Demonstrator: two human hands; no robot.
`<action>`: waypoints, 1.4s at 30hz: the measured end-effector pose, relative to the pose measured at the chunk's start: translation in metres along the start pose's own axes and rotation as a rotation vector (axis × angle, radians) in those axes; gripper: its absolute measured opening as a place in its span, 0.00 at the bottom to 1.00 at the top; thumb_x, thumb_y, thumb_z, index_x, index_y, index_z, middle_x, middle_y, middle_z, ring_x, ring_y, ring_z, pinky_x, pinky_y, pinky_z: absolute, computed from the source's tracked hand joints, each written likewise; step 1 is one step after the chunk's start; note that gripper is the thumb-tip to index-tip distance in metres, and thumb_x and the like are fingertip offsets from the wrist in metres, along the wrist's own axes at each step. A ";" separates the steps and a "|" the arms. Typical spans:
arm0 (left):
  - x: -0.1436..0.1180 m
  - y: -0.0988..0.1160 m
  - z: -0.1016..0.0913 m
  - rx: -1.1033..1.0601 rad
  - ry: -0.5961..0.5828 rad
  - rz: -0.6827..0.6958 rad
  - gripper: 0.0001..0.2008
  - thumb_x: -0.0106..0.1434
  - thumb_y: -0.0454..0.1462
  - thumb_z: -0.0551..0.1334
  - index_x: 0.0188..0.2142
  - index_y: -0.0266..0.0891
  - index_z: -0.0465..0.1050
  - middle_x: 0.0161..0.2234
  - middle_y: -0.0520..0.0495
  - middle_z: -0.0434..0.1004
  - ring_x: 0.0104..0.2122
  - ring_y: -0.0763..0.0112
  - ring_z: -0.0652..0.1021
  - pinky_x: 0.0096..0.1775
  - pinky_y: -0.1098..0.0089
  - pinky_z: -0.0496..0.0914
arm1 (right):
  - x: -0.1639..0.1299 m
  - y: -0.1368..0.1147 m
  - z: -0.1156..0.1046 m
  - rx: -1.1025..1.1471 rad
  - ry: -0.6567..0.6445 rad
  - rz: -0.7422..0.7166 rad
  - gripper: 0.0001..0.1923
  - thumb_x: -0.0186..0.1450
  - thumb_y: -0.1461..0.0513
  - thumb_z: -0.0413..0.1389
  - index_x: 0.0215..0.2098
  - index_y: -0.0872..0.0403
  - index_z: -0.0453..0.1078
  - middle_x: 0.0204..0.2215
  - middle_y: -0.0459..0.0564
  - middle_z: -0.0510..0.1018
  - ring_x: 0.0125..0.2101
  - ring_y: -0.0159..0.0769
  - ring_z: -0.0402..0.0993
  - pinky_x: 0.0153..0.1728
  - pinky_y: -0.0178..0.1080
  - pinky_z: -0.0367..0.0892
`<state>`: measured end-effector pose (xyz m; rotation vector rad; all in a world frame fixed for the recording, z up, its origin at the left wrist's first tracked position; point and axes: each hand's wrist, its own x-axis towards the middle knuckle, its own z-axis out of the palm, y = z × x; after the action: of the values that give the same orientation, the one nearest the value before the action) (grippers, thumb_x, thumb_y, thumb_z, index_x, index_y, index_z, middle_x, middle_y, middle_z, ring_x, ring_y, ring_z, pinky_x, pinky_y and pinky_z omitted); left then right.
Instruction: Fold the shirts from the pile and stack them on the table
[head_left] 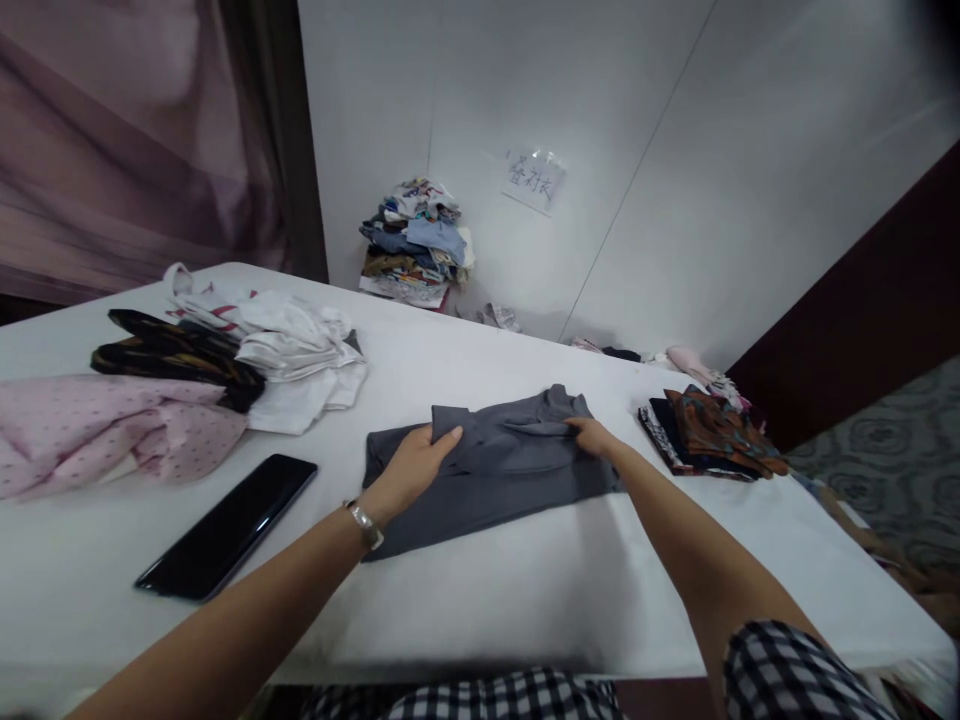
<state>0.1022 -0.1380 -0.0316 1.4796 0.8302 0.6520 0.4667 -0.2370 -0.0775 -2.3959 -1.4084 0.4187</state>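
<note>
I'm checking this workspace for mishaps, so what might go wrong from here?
The left hand and right hand seem to pinch only upper folds of the grey garment, so the layer beneath might shift and crease. The bracelet, close to the fabric, could snag it. The phone lies beside the left forearm and might get knocked.

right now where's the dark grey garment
In the head view, the dark grey cloth garment lies mid-frame on the white table, between the flat black phone at left and the brown patterned cloth at right.
</note>
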 end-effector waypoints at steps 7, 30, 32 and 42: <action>-0.038 0.038 0.010 -0.276 -0.195 -0.026 0.20 0.56 0.51 0.64 0.39 0.38 0.78 0.36 0.45 0.83 0.42 0.56 0.80 0.44 0.60 0.74 | -0.003 0.017 -0.002 0.202 0.099 -0.015 0.22 0.51 0.69 0.49 0.42 0.54 0.77 0.42 0.49 0.81 0.45 0.41 0.75 0.49 0.41 0.67; 0.036 -0.064 -0.079 0.827 0.180 -0.235 0.18 0.56 0.44 0.57 0.43 0.37 0.69 0.27 0.47 0.76 0.29 0.60 0.77 0.32 0.65 0.69 | 0.092 -0.002 0.000 -0.030 0.171 0.121 0.09 0.59 0.59 0.58 0.35 0.53 0.77 0.37 0.52 0.81 0.41 0.41 0.74 0.39 0.35 0.64; 0.035 -0.065 -0.080 1.003 0.187 -0.198 0.21 0.58 0.46 0.55 0.48 0.36 0.68 0.37 0.40 0.78 0.38 0.53 0.78 0.38 0.61 0.70 | 0.093 0.003 0.000 -0.026 0.196 0.140 0.15 0.61 0.56 0.57 0.43 0.53 0.76 0.43 0.53 0.80 0.45 0.41 0.74 0.42 0.35 0.64; 0.039 -0.065 -0.070 1.068 0.243 -0.166 0.26 0.61 0.46 0.55 0.54 0.35 0.66 0.49 0.33 0.75 0.48 0.49 0.76 0.45 0.57 0.69 | 0.087 0.008 0.024 0.033 0.231 0.129 0.22 0.59 0.58 0.57 0.51 0.55 0.72 0.49 0.58 0.77 0.49 0.45 0.72 0.50 0.41 0.64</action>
<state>0.0607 -0.0663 -0.0932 2.2538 1.6169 0.2358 0.5034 -0.1612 -0.1102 -2.4256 -1.1431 0.1864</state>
